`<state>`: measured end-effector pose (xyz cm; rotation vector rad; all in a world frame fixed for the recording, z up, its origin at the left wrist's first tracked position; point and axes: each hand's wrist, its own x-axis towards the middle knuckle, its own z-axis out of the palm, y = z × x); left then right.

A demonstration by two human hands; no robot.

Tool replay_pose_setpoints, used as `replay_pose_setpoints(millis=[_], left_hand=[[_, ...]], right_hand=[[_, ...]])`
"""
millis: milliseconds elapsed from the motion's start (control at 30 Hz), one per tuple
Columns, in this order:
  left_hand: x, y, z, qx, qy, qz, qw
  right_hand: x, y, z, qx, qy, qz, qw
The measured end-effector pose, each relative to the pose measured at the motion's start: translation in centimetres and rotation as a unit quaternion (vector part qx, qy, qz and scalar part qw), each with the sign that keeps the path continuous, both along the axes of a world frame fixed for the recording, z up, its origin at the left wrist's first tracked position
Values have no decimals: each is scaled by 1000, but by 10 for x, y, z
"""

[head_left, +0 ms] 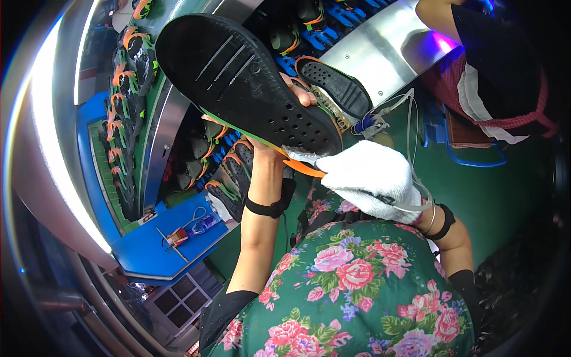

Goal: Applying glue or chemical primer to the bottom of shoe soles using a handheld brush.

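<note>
My left hand [302, 94] is closed round a large black shoe [238, 77], its underside turned toward me. The sole has several long slots at one end and round holes at the other; green and orange trim shows along its edge. My right hand [373, 178], in a thick white terry glove, is bunched closed at the holed end. A small pale, bristle-like piece [300, 154] lies between the glove and the sole's rim, and whatever the glove grips is mostly hidden. Just below it an orange strap [304, 169] sticks out.
Black shoes with orange straps line a conveyor [122, 125] at left and racks behind. Another upturned shoe [336, 86] lies beyond my hands, beside a metal panel [369, 47]. A blue table [160, 241] holds a bottle [206, 224]. Someone's arm [437, 18] shows at upper right, near a stool [476, 156].
</note>
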<state>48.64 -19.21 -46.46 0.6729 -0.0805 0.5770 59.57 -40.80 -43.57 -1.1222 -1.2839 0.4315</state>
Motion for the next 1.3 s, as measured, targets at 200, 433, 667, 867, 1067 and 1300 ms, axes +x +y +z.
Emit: replay_pose_setpoints(millis=[200, 433, 667, 867, 1067, 1300], left_hand=[[4, 2, -1, 32, -15, -6, 999], [8, 8, 3, 88, -21, -44, 995], [16, 13, 2, 85, -30, -43, 995], [19, 18, 0, 91, -29, -40, 995], [19, 21, -8, 88, -7, -42, 995], [22, 21, -18, 99, -1, -39, 994]], right_hand=[[2, -6, -2, -18, 32, -10, 999], [6, -8, 0, -23, 58, -13, 998], [11, -8, -2, -22, 20, -12, 999], [4, -4, -6, 37, -32, -14, 999], [10, 0, -5, 28, -1, 21, 999], [13, 0, 1, -13, 8, -13, 1000]])
